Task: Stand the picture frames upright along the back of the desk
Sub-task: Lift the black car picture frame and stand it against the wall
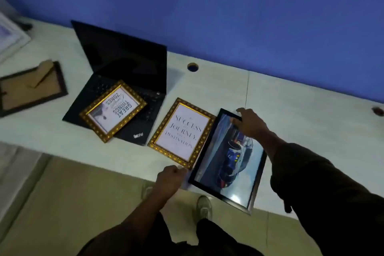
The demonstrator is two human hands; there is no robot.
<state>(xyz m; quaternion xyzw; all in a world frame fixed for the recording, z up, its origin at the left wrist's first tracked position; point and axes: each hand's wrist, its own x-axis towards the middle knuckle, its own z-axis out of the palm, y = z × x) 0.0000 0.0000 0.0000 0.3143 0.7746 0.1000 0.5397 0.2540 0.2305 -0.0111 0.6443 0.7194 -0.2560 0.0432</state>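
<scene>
A black-framed car picture [228, 158] lies flat near the desk's front edge, its near corner hanging over. My right hand [252, 122] grips its far top corner. My left hand [171, 178] holds its near left corner, by the corner of a gold-framed "Success" print [182, 133] that lies flat beside it. A second gold frame [114, 110] rests on the keyboard of an open laptop [122, 62]. Face down at the far left lies a dark frame [31, 89], its cardboard stand showing.
The pale desk [301, 110] runs along a blue wall [228, 6]. A round cable hole [192, 67] sits near the back edge and another [377, 111] at the right. White papers [10, 37] lie at the far left. My shoe [204, 207] stands on the floor below.
</scene>
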